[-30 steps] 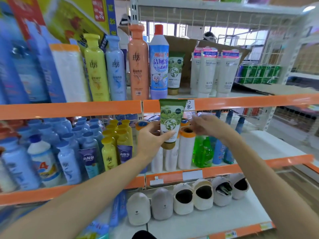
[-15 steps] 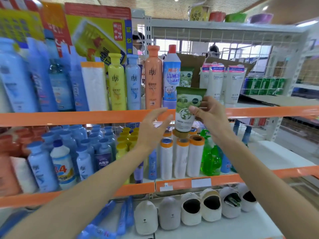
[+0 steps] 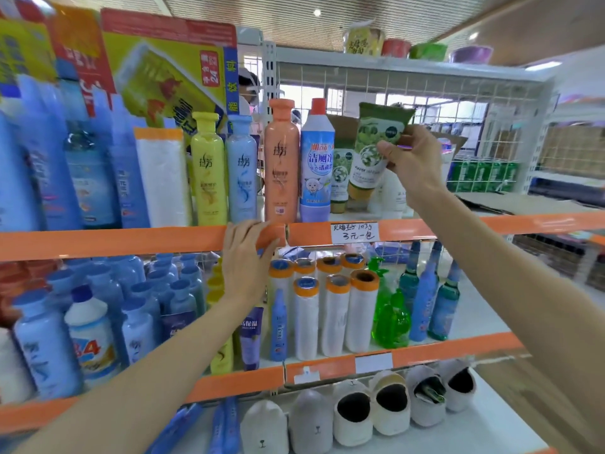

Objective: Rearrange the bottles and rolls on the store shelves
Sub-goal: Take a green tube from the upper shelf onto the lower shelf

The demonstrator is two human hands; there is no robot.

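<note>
Right hand (image 3: pixel 409 158) pinches a green tube (image 3: pixel 371 152) with white flower print, cap down; left hand (image 3: pixel 245 253) rests open-fingered on the orange shelf edge (image 3: pixel 131 240).

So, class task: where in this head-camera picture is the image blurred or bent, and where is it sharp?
Head view: blue bottles at far left are smeared; shelf rail bows from wide-angle distortion; green tube in the right hand reads fairly sharp.

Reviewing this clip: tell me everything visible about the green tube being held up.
The green squeeze tube with a leaf picture looks like soft plastic: dark green flat crimped end on top, pale lower body, tan cap at the bottom. It hangs cap-down, slightly tilted, above the upper orange-edged shelf, in front of a matching tube. Only the right hand pinches its right side.
</note>
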